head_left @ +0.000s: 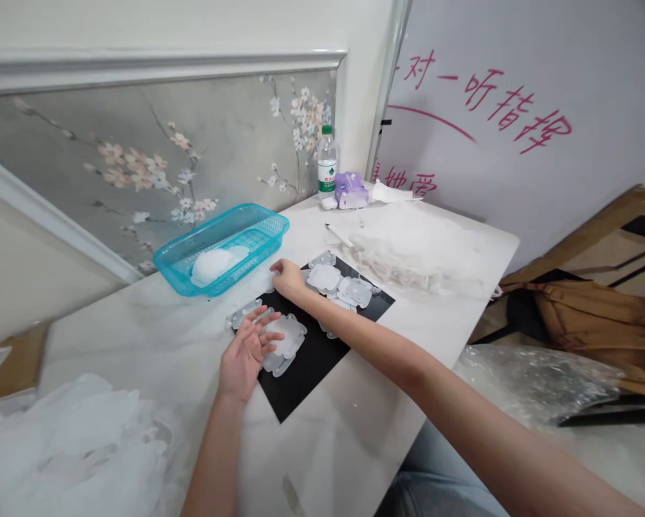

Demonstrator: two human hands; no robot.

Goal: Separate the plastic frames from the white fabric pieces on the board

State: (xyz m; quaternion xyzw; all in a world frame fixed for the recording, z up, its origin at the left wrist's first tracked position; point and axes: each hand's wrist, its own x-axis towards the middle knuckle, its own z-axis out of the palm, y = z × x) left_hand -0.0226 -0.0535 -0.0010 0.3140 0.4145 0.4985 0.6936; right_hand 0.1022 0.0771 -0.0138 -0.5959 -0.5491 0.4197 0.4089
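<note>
A black mat lies on the white marble table with several clear plastic blister shells on it. My left hand rests at the mat's left edge, fingers spread, touching the nearest shell. My right hand reaches across the mat toward the far left, fingers curled on a white piece I cannot make out, just in front of a turquoise basket. More shells sit beside that hand. Another shell lies off the mat.
The basket holds a white lump. A clear plastic bag of white strips, a water bottle and a purple tissue pack stand at the back. White film lies at the near left, a brown bag at the right.
</note>
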